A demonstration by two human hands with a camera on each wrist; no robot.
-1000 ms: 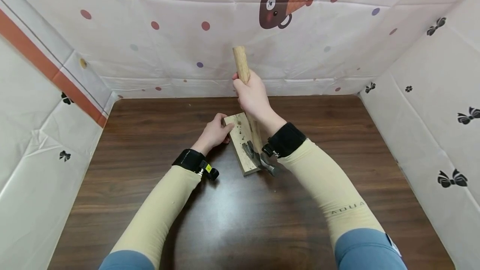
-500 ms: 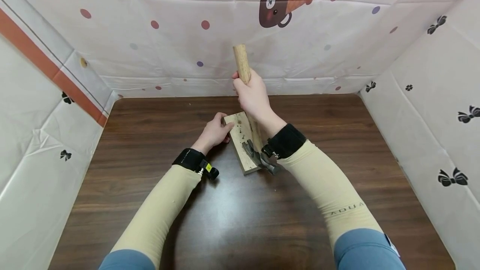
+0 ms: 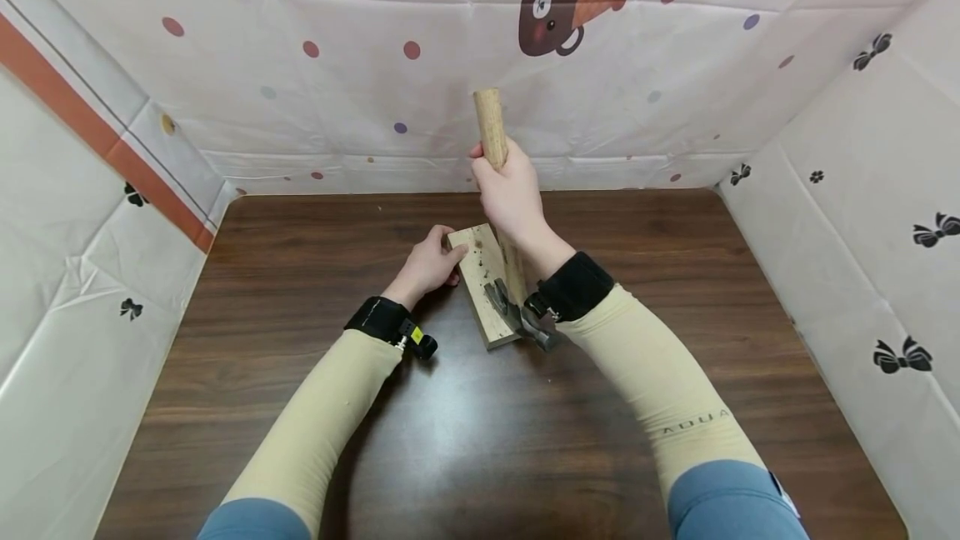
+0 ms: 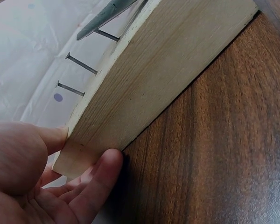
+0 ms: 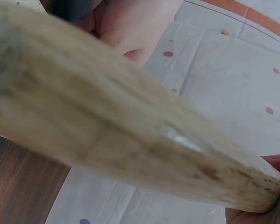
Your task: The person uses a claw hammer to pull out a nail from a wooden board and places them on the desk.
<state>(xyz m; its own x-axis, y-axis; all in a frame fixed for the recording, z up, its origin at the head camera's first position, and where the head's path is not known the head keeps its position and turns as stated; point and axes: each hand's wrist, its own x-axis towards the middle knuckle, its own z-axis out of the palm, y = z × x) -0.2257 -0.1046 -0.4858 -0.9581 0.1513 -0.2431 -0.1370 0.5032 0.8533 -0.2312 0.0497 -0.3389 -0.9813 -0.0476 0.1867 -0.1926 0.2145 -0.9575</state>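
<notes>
A pale wooden board (image 3: 480,265) lies on the dark table, its far end held by my left hand (image 3: 429,263). In the left wrist view my thumb presses the board's upper edge and the fingers curl round its end. Several nails (image 4: 81,63) stick out of the nailed face. My right hand (image 3: 512,194) grips the wooden handle of a claw hammer (image 3: 491,127), which rises steeply from the board. The hammer's metal head (image 3: 517,317) rests at the board's near end, and one claw tip (image 4: 91,29) is right beside a nail. The handle fills much of the right wrist view, blurred.
Brown wood-grain tabletop (image 3: 450,440) spreads around the board. A white printed sheet (image 3: 337,107) hangs as a wall behind, close to the hammer's handle. More sheeting (image 3: 847,215) stands at the right, and at the left (image 3: 82,290) too.
The hammer's handle and my right hand have shifted slightly to the right. The left hand and the board have stayed in place.
</notes>
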